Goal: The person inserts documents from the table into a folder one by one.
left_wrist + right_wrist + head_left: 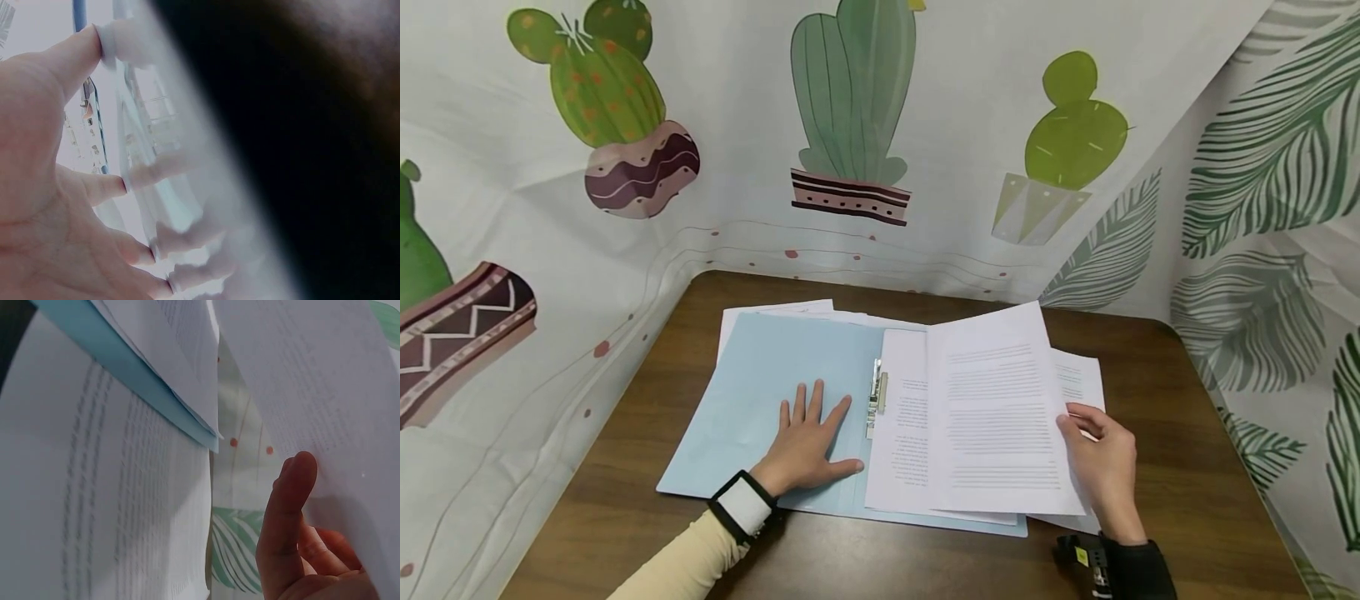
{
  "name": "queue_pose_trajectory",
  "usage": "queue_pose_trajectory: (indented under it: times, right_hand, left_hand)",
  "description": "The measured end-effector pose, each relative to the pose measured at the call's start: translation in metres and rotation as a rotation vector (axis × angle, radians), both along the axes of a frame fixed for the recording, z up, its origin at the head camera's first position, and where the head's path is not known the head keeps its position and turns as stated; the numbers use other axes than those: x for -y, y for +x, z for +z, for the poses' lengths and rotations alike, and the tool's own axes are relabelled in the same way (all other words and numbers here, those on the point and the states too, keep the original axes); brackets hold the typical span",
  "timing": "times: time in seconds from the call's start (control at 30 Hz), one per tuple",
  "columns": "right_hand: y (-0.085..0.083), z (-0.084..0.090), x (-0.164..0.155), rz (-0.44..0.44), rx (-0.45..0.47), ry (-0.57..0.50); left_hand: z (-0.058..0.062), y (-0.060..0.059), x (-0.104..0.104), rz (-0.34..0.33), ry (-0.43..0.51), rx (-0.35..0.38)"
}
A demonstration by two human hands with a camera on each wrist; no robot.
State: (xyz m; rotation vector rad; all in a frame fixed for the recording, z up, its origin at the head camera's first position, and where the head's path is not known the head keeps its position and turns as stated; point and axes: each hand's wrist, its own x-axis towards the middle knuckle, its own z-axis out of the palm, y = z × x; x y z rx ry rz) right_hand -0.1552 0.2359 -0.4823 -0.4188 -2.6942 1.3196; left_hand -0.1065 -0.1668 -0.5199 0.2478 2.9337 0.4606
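Observation:
A light blue folder [730, 417] lies spread on the table, a metal clip [877, 404] along its fold. My left hand [805, 450] rests flat on the folder's left cover, fingers straight and spread, thumb toward the fold. On the right side, my right hand [1108, 467] pinches the outer edge of a printed sheet [1000, 417], which is lifted and slants over other printed pages [902, 467]. The right wrist view shows the thumb and curled fingers at the raised sheet [350, 437]. A black strap blocks much of the left wrist view.
Loose printed paper [1081, 379] sticks out from under the folder's right side, and more white paper [782, 306] shows behind its top left. The brown wooden table [632, 417] extends around them. A cactus-patterned cloth [737, 167] hangs along the table's far edge.

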Motion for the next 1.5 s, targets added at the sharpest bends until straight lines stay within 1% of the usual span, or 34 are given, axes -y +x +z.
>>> queue_pose_trajectory:
  times: [0.27,0.6,0.87,1.1,1.5]
  right_hand:
    - [0.001,-0.003,0.014,0.029,-0.003,-0.023]
    - [0.002,-0.012,0.032,0.043,-0.025,-0.011]
    - [0.003,-0.016,0.043,0.069,-0.038,-0.031]
    - [0.003,-0.021,0.05,0.06,-0.038,-0.052]
    - [0.001,-0.022,0.059,0.052,-0.031,-0.054]
  left_hand:
    - [0.0,0.0,0.0,0.001,0.005,0.005]
    - [0.001,0.0,0.0,0.003,0.007,0.013]
    - [0.001,-0.001,0.0,0.0,0.001,0.013]
    - [0.002,-0.001,0.0,0.002,0.006,0.013]
    - [0.001,-0.001,-0.001,0.007,0.005,0.023]
